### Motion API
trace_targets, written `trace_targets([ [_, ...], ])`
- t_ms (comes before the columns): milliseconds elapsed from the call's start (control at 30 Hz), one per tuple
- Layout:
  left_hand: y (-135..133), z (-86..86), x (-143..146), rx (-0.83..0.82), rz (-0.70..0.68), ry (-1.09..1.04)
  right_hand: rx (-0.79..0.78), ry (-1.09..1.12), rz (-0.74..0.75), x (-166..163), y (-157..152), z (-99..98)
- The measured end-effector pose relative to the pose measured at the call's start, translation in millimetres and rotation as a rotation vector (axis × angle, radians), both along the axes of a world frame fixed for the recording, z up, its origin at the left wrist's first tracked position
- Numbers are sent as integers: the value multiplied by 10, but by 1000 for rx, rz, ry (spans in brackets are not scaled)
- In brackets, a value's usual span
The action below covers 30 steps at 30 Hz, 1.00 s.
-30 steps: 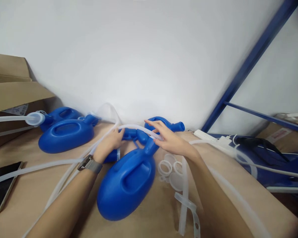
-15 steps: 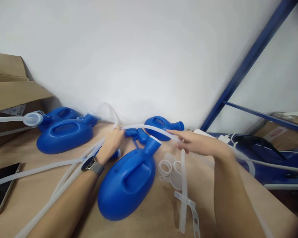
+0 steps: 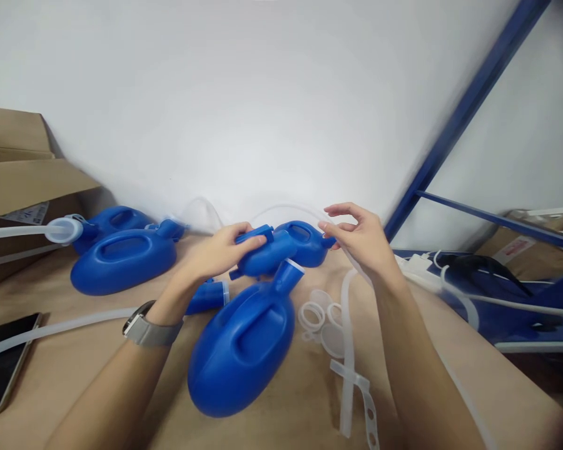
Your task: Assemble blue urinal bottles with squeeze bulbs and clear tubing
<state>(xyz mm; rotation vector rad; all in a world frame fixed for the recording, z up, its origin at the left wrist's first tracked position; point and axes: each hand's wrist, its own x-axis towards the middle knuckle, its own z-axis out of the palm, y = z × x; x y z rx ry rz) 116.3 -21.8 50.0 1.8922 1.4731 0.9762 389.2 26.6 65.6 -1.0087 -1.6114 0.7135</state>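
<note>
My left hand [image 3: 223,250] grips a small blue plastic connector piece [image 3: 263,253] lifted above the brown table [image 3: 75,375]. My right hand [image 3: 361,240] pinches a clear flexible tube [image 3: 286,209] that arcs over toward the wall. A large blue plastic bottle with a handle recess [image 3: 241,344] lies just below both hands, its neck pointing up right. Behind the connector lies another blue bottle [image 3: 304,240]. A watch sits on my left wrist.
Two more blue bottles [image 3: 122,256] lie at the left with a clear tube [image 3: 23,231] attached. A phone [image 3: 0,359] rests at the left edge. Clear rings [image 3: 316,315] and a strap [image 3: 351,375] lie at centre right. Cardboard boxes [image 3: 19,175], a blue rack post [image 3: 469,106].
My left hand has lifted the blue connector piece off the table. My right hand has risen and drawn the clear tube up and back; the tube no longer lies across the bottles.
</note>
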Motion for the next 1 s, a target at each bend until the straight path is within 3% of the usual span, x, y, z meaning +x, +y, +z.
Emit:
trace_targets([
  [233, -191, 169, 168, -73, -112, -116, -136, 180, 120, 18, -57, 98],
  [367, -233, 209, 177, -71, -151, -158, -108, 83, 180, -43, 24, 349],
  [467, -262, 250, 207, 6, -157, -96, -106, 28, 191, -198, 263, 603],
  [567, -240, 264, 158, 75, -84, 34, -226, 83, 164, -404, 551, 780],
  [667, -164, 244, -34, 47, 46, 131, -305, 1, 128, -582, 725, 844],
  [733, -117, 228, -193, 0, 93, 114, -238, -96, 135, -655, 772, 855],
  [833, -106, 228, -345, -47, 113, 50, 5, -287, 154, -687, 831, 861],
  [1000, -201, 285, -241, -73, 109, 99, 393, -778, -16, -613, 994, 735],
])
